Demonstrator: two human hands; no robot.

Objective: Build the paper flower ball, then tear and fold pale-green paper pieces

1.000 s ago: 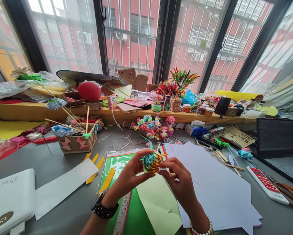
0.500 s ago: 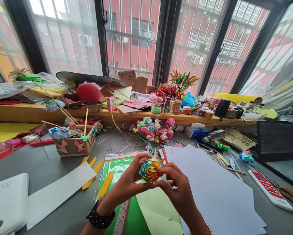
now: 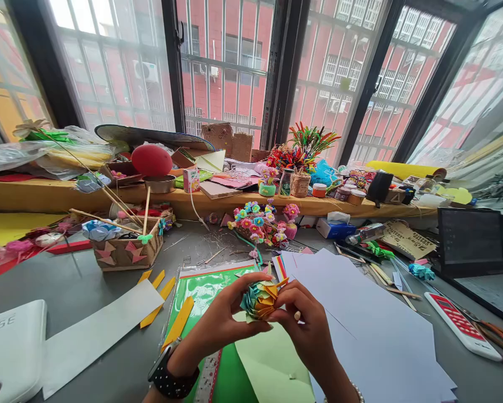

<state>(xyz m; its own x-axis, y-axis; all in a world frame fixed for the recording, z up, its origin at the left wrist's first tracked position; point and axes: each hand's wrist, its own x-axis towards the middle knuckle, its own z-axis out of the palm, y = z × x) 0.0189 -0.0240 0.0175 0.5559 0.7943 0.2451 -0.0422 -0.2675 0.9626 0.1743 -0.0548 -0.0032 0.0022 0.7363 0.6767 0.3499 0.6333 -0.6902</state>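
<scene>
Lowered slightly, the folded paper piece (image 3: pixel 259 300) points up-right, pinched in the grip of left hand (image 3: pixel 224 322) and right hand (image 3: pixel 306 327).

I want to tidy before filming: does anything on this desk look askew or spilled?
Nothing looks spilled or damaged. Yellow strips lie scattered at odd angles left of the green sheet, and the white sheets on the right are fanned unevenly. The origami held by the left hand and right hand looks intact.

Daylit barred windows (image 3: pixel 226 73) rise behind a wooden shelf (image 3: pixel 58 193) and grey table (image 3: pixel 87 285).
</scene>
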